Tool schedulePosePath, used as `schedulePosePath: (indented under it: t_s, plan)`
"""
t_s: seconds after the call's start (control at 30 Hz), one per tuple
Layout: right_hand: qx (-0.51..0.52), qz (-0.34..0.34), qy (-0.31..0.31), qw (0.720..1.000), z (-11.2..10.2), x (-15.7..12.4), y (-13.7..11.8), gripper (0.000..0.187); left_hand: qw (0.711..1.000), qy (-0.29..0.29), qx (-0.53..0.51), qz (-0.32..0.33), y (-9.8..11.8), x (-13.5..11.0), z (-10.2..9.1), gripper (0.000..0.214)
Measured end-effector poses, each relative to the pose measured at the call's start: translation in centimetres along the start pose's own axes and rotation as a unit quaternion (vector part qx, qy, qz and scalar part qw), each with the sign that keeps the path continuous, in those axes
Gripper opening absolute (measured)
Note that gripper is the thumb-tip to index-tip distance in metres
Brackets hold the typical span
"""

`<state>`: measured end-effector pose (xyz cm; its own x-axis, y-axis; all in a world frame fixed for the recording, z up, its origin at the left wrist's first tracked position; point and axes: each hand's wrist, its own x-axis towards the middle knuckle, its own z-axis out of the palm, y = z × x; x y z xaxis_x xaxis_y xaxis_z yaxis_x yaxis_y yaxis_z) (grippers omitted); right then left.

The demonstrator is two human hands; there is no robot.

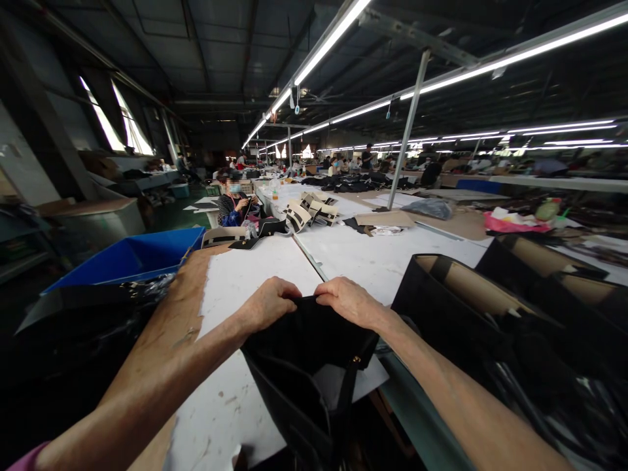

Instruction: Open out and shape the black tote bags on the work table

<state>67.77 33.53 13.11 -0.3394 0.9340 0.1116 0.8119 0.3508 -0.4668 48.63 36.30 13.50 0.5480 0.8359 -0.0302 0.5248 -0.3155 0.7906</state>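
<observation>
A black handbag (299, 366) with its mouth facing up stands at the near edge of the table in front of me. My left hand (272, 302) pinches the far rim of the bag between thumb and fingers. Close beside it, my right hand (346, 299) grips the same rim, thumb and fingers closed on it. A small gold-coloured fitting (356, 360) shows near the bag's right side, by a dark strap. The lower part of the bag runs into shadow at the bottom of the view.
More black bags (456, 288) with beige insides stand at the right. A blue bin (132, 255) is at the left. Striped beige pieces (309, 212) lie farther along the white-covered table (245, 268). A metal post (408, 131) rises behind. A person (235, 206) sits at the far left side.
</observation>
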Motion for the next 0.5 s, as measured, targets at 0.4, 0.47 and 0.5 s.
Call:
schedulePosePath:
  t_s: [0.4,0.47,0.5]
  plan:
    - [-0.112,-0.033,0.041,0.992,1.5,0.8,-1.8,0.030,1.000,0.015,0.012,0.022,0.0,-0.3,0.1,0.026]
    - [-0.136,-0.027,0.035,0.990,1.7,1.0,-2.3,0.027,0.999,0.013,0.018,0.028,-0.2,-0.2,0.1,0.027]
    - [-0.146,-0.023,0.031,0.989,1.8,1.1,-2.4,0.027,0.999,0.012,0.020,0.031,-0.3,-0.2,0.1,0.027]
